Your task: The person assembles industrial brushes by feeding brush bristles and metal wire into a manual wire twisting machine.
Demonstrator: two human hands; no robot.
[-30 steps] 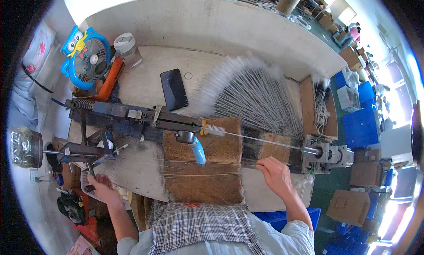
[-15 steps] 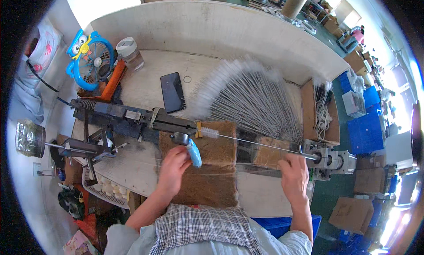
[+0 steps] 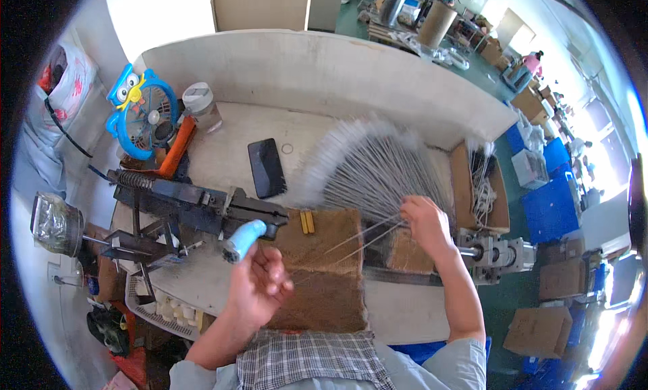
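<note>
In my right hand (image 3: 425, 221), the fingers pinch a thin wire (image 3: 361, 236) beside the pile. Its two strands slant down and left over the brown cloth pad (image 3: 317, 302). My left hand (image 3: 260, 282) is just below the lever's blue handle (image 3: 244, 240), palm turned up, fingers loosely bent and apart. Whether the faint wire ends touch the left fingertips is unclear. The handle belongs to a long black metal clamp (image 3: 202, 204). Behind my right hand, wire-stemmed brushes (image 3: 378, 167) with white bristles lie fanned out.
A chuck on a motor unit (image 3: 496, 253) stands at the right. Behind the clamp are a black phone (image 3: 266, 167), a blue toy-like fan (image 3: 143, 116) and a lidded jar (image 3: 202, 108). A cardboard box (image 3: 498, 201) holds more wires. A curved wall (image 3: 324, 62) bounds the table.
My right hand has moved up and left, away from the chuck. The blue handle has swung left and toward me, and my left hand has dropped below it. The brush between clamp and chuck is gone.
</note>
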